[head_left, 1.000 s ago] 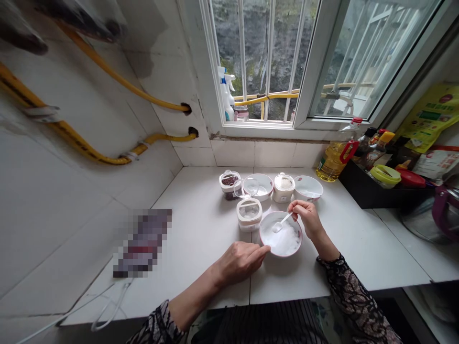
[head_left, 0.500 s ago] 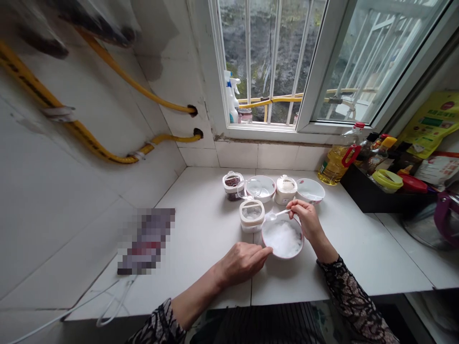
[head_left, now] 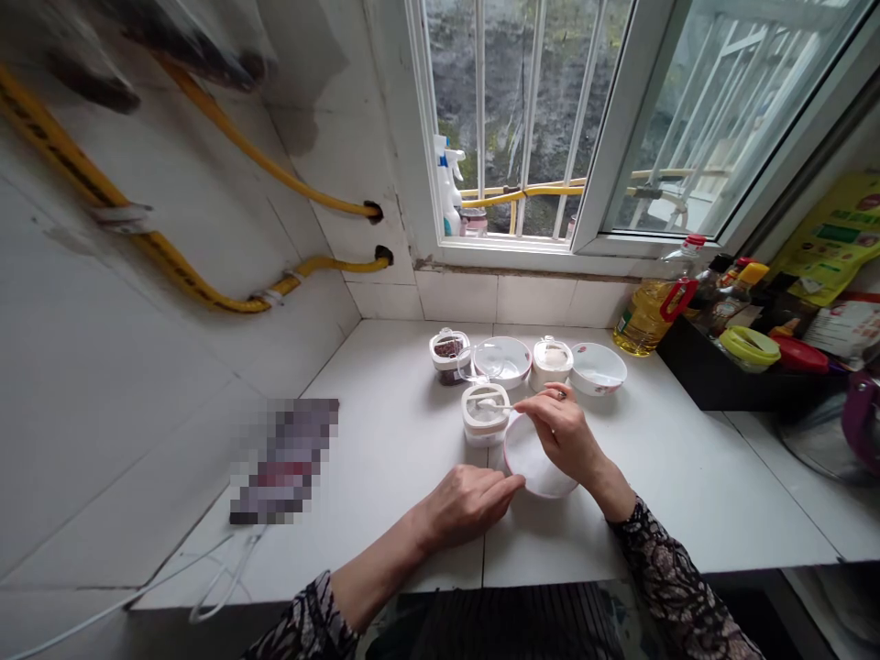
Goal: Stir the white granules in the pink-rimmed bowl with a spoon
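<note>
My right hand (head_left: 560,431) pinches the handle of a small white spoon (head_left: 491,404), whose bowl is at the open top of a white-rimmed jar (head_left: 485,431). The jar holds something pale. Beside it stands a bowl (head_left: 550,486) with white grains in it, partly covered by my right hand. The fingers of my left hand (head_left: 467,504) are closed on the near left rim of this bowl. Behind are a jar of dark red bits (head_left: 450,362), a white bowl (head_left: 505,362), a jar of pale powder (head_left: 551,365) and another white bowl (head_left: 599,368).
On the right are an oil bottle (head_left: 646,312) and a black box (head_left: 721,380) of bottles and seasonings. A lidded pot (head_left: 818,445) stands at the far right. A blurred dark object (head_left: 285,463) and a white cable (head_left: 226,582) lie at left. Yellow pipes (head_left: 185,280) run along the wall.
My right hand has moved left with the spoon, from above the bowl of white grains to the jar's opening. My left hand stays at the bowl's rim.
</note>
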Available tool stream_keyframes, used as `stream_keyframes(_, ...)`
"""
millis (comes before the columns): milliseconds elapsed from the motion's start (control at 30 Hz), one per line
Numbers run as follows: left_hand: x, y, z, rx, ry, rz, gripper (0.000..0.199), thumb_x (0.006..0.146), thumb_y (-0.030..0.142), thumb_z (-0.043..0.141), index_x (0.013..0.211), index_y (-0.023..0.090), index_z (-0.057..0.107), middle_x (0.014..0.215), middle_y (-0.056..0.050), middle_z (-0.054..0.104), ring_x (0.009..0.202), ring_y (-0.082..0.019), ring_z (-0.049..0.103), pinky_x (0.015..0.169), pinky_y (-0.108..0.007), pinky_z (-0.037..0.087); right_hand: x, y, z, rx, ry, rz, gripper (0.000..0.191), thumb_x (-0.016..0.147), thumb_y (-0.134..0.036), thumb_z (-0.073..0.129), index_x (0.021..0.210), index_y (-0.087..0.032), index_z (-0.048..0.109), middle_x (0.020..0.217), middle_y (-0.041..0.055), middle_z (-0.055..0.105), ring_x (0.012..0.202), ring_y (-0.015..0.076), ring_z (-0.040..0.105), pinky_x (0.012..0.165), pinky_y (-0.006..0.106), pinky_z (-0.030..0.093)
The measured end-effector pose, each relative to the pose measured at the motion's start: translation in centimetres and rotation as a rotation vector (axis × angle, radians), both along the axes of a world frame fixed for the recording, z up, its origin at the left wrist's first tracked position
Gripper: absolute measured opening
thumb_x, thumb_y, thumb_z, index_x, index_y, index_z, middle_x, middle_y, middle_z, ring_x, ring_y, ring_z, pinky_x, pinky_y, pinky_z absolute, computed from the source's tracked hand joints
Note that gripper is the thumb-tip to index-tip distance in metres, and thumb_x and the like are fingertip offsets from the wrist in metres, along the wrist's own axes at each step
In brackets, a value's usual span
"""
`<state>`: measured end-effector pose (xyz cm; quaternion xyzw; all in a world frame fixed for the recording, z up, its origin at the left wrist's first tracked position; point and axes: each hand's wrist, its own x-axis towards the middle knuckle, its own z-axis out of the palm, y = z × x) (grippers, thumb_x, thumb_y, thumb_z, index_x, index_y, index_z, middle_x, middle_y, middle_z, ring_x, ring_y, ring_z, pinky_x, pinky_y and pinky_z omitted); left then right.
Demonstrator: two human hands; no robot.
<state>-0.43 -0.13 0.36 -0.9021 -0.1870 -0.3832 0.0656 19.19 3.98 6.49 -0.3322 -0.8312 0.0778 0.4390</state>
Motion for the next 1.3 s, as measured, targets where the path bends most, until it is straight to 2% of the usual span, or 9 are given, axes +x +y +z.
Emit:
stream_keyframes(100,0.0,0.0,0.0,-0.014,0.010,0.003,0.021,0.094,0.006,0.040,0.104,0.012,0.057,0.058,0.004,0.055,0.046,-0.010,0.051,0.042,-0.020,0.041,0.8,-0.3,0.4,-0.024,0.095,-0.098,0.021,0.093,-0.016,0.049,0.091,-0.022,0.068,0.076,0.0024,0.074,0.072,0.0188,0.065,0.091,0.040,0.042)
stream_keyframes(200,-0.1,-0.1,0.1,-0.015,0.010,0.005,0.021,0.094,0.006,0.040,0.105,0.012,0.057,0.058,0.004,0.055,0.047,-0.009,0.051,0.044,-0.019,0.042,2.0,-0.4,0.6,-0.060,0.160,-0.222,0.017,0.087,-0.016,0.050,0.080,-0.022,0.065,0.068,0.0018,0.069,0.069,0.0200,0.061,0.081,0.037,0.045)
stream_keyframes(267,-0.1,-0.1,0.1,-0.011,0.012,0.001,0.020,0.094,0.006,0.041,0.104,0.012,0.057,0.058,0.004,0.054,0.047,-0.009,0.051,0.044,-0.019,0.042,2.5,-0.4,0.4,-0.064,0.142,-0.251,0.018,0.082,-0.015,0.049,0.073,-0.022,0.063,0.066,0.0016,0.066,0.066,0.0194,0.059,0.078,0.036,0.044)
stream_keyframes(400,-0.1,-0.1,0.0,-0.011,0.019,0.004,0.020,0.093,0.005,0.043,0.103,0.012,0.058,0.058,0.004,0.054,0.046,-0.009,0.052,0.043,-0.019,0.042,2.1,-0.2,-0.4,-0.102,-0.017,-0.164,0.017,0.076,-0.012,0.049,0.067,-0.022,0.061,0.059,-0.0017,0.062,0.057,0.0153,0.050,0.086,0.038,0.040)
stream_keyframes(533,-0.1,0.0,-0.2,-0.004,0.022,0.013,0.023,0.092,0.004,0.041,0.105,0.014,0.057,0.058,0.004,0.054,0.046,-0.009,0.051,0.043,-0.019,0.042,1.5,-0.3,-0.7,-0.186,-0.104,-0.056,0.019,0.074,-0.010,0.049,0.066,-0.022,0.060,0.058,-0.0021,0.061,0.060,0.0157,0.050,0.088,0.037,0.040)
stream_keyframes(767,-0.2,-0.1,0.0,-0.004,0.033,0.019,0.022,0.093,0.006,0.041,0.105,0.014,0.057,0.058,0.004,0.054,0.046,-0.010,0.051,0.044,-0.020,0.042,2.1,-0.2,-0.2,-0.390,0.107,-0.190,0.019,0.073,-0.017,0.048,0.061,-0.022,0.062,0.063,0.0010,0.067,0.067,0.0180,0.057,0.075,0.032,0.042)
stream_keyframes(967,-0.1,0.0,-0.1,-0.004,0.023,0.016,0.022,0.093,0.005,0.040,0.104,0.014,0.057,0.058,0.004,0.054,0.047,-0.009,0.051,0.044,-0.019,0.041,2.5,0.2,-0.2,-0.641,0.357,-0.206,0.017,0.066,-0.024,0.047,0.060,-0.019,0.062,0.050,-0.0024,0.052,0.050,0.0128,0.044,0.051,0.025,0.033)
stream_keyframes(1300,-0.1,0.0,-0.1,-0.006,0.016,0.010,0.022,0.093,0.005,0.041,0.104,0.013,0.057,0.058,0.004,0.055,0.047,-0.009,0.052,0.044,-0.019,0.043,2.6,0.8,-0.5,-0.760,0.569,-0.174,0.016,0.060,-0.026,0.049,0.055,-0.018,0.062,0.045,-0.0033,0.049,0.046,0.0109,0.041,0.049,0.025,0.031)
